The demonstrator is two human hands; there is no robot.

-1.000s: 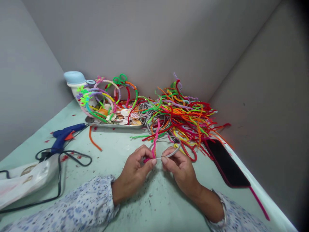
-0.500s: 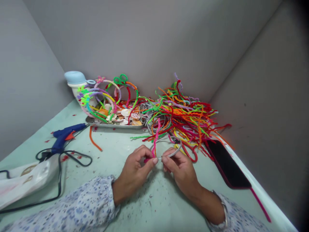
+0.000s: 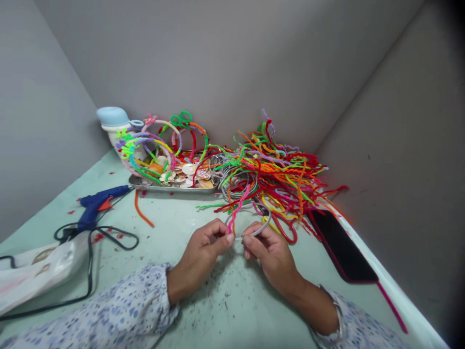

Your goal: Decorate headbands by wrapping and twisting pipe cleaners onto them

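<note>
A thin grey headband [image 3: 268,220] curves between my hands, its bow pointing away from me. My left hand [image 3: 205,257] pinches a pink pipe cleaner [image 3: 240,206] against one end of the band. The pink strand stands up and leans right, with a short orange piece [image 3: 233,225] beside it. My right hand [image 3: 271,254] is closed on the band a little to the right, thumb against fingers. A short stretch of grey band shows between the two thumbs. The fingertips hide how the strands meet the band.
Behind my hands lies a heap of coloured pipe cleaners [image 3: 283,169] with grey bands. A metal tray [image 3: 174,190] holds shell-like pieces and finished headbands [image 3: 152,138]. A blue glue gun [image 3: 92,206] and its cord lie left, near a white bottle [image 3: 113,118]. A phone [image 3: 341,247] lies right.
The pink pipe cleaner has tilted to the right and its tip is lower. My left hand has turned slightly. My right hand has barely moved.
</note>
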